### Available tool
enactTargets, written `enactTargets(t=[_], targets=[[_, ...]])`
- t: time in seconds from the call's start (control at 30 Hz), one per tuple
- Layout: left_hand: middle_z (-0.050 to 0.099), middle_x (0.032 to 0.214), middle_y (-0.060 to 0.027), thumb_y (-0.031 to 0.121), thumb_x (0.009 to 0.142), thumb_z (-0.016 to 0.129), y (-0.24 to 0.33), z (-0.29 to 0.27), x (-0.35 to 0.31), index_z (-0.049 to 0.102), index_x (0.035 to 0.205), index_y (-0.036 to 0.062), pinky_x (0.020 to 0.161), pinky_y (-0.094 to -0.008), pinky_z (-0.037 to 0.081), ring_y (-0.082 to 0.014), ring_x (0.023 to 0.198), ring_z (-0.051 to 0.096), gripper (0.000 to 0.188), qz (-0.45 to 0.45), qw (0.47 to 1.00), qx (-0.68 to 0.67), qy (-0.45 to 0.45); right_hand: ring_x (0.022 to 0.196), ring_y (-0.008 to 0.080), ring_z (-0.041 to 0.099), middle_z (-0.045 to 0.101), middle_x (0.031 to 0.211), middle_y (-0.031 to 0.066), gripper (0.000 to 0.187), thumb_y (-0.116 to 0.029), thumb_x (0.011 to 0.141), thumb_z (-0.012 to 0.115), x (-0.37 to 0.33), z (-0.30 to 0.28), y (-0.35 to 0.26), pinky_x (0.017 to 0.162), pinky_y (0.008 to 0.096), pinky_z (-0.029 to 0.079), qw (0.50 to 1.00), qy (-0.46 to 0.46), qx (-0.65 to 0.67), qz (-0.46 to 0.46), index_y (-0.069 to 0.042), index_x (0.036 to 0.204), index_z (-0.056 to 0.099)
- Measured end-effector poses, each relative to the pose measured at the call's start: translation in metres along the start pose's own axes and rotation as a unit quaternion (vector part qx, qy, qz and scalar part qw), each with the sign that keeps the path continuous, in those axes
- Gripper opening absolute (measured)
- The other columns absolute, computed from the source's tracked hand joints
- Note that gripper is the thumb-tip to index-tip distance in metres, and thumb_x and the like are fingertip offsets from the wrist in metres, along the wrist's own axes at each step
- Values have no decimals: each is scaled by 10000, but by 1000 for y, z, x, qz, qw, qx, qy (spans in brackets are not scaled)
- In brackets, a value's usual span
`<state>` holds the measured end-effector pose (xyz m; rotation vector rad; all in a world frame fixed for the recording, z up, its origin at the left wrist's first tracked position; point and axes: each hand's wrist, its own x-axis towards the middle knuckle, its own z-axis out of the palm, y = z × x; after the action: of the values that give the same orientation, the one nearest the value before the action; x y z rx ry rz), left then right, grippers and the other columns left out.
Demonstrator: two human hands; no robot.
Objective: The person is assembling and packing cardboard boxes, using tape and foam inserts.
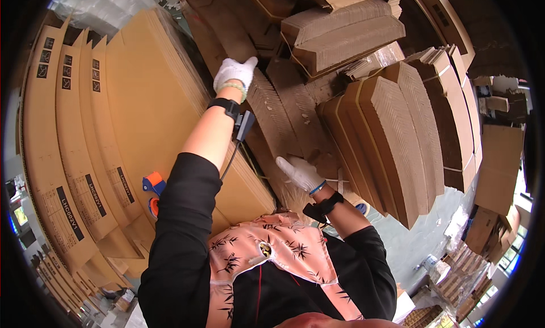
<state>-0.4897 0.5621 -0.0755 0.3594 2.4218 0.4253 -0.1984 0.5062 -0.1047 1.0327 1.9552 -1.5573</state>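
The flat cardboard sheets (170, 101), a tall stack standing on edge, are filling the left and centre of the frame. The left hand (234, 73), in a white glove, is reaching up at upper centre and gripping the top edge of the nearest sheet, fingers curled over it and thumb sticking out. The right hand (301, 173), also gloved in white, is lying at centre with fingers spread flat, pressing on a bundle of corrugated cardboard (284, 129) just beside the sheets. To the right of it, strapped bundles of folded cardboard (397, 135) are leaning in a row. A blue and orange tape dispenser (152, 190) is sitting at lower left against the sheets.
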Motion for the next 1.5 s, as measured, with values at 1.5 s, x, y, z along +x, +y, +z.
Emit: enactTargets(t=[1.5], targets=[[685,975,-111,514,903,430,-50,-97,-109,694,973,113,839,-400,484,-327,948,626,485,305,944,128,-3,700,245,669,687,904,185,508,-375,956,535,-101,6,-33,652,306,524,981,60,186,-15,75,1191,513]])
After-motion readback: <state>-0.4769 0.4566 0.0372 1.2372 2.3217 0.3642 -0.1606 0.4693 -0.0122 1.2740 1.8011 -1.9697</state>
